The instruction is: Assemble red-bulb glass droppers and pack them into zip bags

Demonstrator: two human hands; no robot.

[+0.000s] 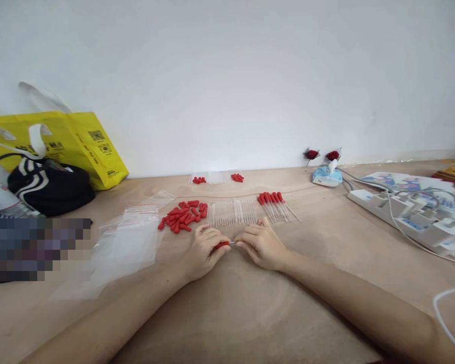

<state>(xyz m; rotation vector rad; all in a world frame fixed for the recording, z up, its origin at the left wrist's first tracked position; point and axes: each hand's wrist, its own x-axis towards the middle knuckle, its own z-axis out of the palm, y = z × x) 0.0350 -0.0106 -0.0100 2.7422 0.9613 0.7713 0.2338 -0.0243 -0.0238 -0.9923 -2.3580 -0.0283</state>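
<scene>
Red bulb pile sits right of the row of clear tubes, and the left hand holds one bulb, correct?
No: the head view shows the red bulb pile left of the row of clear tubes. The left hand does hold one bulb.

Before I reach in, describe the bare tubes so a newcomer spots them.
On the table, look just beyond the left hand and right hand. The bare tubes lie between the heaped red bulbs and the capped tubes; unlike both neighbours, they show no red.

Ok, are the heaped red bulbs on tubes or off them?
Off: the heaped red bulbs lie loose beside the clear tubes, none attached.
</scene>
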